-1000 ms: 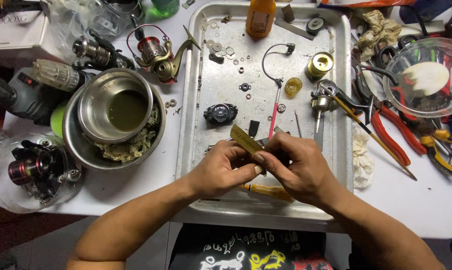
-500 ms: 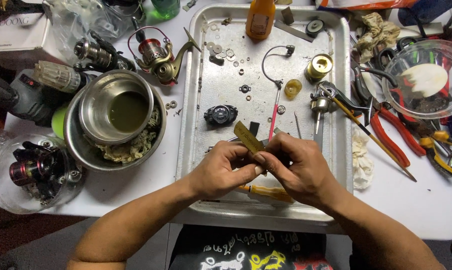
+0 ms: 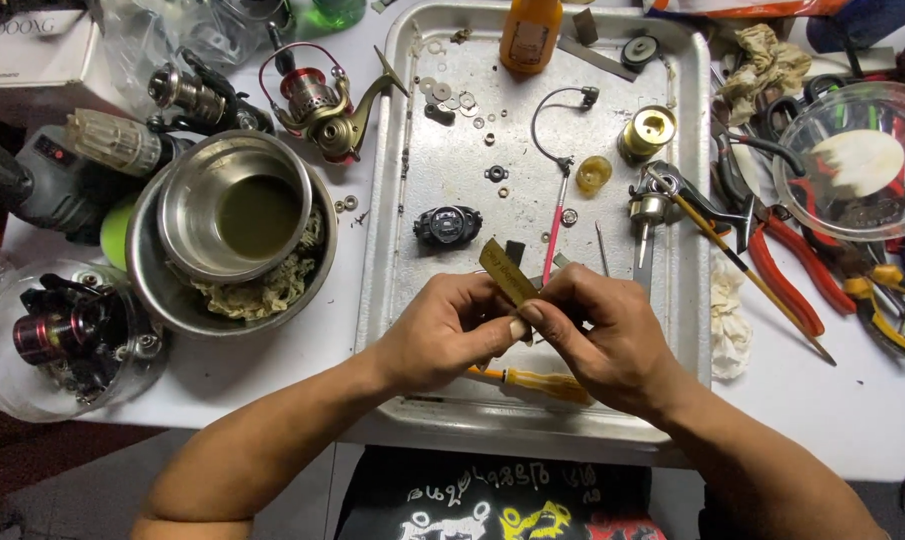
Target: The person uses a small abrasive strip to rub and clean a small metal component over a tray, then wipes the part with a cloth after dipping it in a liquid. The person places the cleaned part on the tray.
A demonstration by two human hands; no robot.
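Over the near half of a metal tray (image 3: 687, 300), my left hand (image 3: 442, 335) and my right hand (image 3: 607, 335) meet. Between their fingertips they pinch a flat gold-coloured strip (image 3: 505, 270) that sticks up and away to the left. Whatever else lies between the fingers is hidden. Under the hands on the tray lies a yellow-handled screwdriver (image 3: 532, 382). A black reel part (image 3: 447, 225) sits just beyond the left hand, and a pink-handled tool (image 3: 552, 235) beyond the right.
Washers, a gold spool (image 3: 647, 132) and an orange bottle (image 3: 529, 35) lie on the tray. Left: nested steel bowls (image 3: 234, 215), a spinning reel (image 3: 317, 105), a lidded tub with a reel (image 3: 62, 335). Right: red pliers (image 3: 777, 270), a clear bowl (image 3: 857, 160), a rag (image 3: 729, 320).
Both hands stay together over the tray; the gold strip has shifted only slightly between the fingers.
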